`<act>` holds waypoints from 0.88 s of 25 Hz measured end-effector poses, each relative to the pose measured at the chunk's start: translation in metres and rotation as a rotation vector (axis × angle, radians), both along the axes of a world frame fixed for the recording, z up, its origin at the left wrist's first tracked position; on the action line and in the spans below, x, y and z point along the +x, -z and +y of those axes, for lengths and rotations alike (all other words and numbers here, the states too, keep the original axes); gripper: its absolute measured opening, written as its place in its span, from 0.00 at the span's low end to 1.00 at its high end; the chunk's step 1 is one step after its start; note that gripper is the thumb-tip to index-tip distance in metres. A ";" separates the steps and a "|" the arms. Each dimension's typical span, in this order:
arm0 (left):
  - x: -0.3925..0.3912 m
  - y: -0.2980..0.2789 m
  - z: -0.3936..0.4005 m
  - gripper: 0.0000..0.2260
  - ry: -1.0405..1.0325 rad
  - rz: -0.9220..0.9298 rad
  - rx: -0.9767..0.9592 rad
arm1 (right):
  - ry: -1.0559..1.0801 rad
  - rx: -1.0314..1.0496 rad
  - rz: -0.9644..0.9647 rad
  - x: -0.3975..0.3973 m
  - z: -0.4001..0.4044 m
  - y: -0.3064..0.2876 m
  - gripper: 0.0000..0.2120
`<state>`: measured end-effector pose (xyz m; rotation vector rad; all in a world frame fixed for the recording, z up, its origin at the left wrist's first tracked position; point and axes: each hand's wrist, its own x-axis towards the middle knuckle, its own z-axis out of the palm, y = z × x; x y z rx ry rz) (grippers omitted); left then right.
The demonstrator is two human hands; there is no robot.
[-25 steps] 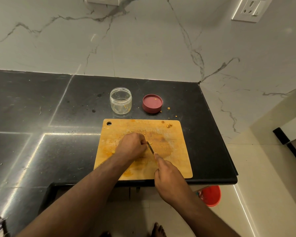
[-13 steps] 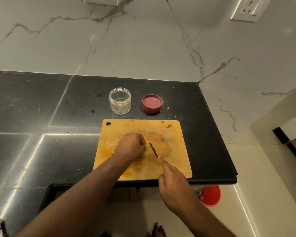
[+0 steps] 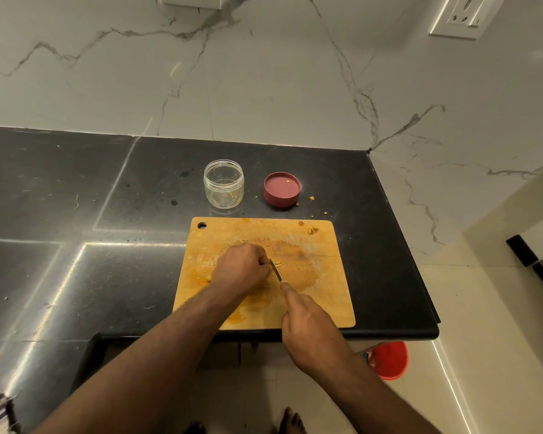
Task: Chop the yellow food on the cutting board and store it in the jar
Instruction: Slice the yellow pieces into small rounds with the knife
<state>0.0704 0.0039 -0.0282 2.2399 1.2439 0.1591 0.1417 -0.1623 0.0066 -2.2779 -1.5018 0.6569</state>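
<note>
- Black stone tabletop (image 3: 76, 189), polished and streaked with glare, meets a white marble-veined wall (image 3: 264, 73); a white socket plate (image 3: 463, 15) sits up at the right.
- Pale tiled floor below; red bucket (image 3: 389, 360) under the tabletop's right edge.
- No readable writing or labels.
- Wooden cutting board (image 3: 323, 296), stained yellow, lies near the front edge.
- Left hand (image 3: 240, 269) is curled knuckles-up at board centre; what it covers is hidden.
- Right hand (image 3: 308, 321) grips a knife (image 3: 276, 270), blade beside the left fingers.
- Yellow food bits (image 3: 311, 230) are scattered on the board.
- Clear jar (image 3: 224, 183), open, stands behind the board; red lid (image 3: 282, 189) lies upturned just right of it.
</note>
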 end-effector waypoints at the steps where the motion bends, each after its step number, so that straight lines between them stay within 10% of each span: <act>1: 0.000 0.000 0.000 0.04 -0.006 0.001 0.000 | 0.003 -0.006 0.010 -0.001 -0.004 0.000 0.25; 22: -0.001 -0.002 -0.001 0.05 -0.012 -0.002 -0.023 | 0.007 0.011 0.053 0.001 -0.011 -0.001 0.25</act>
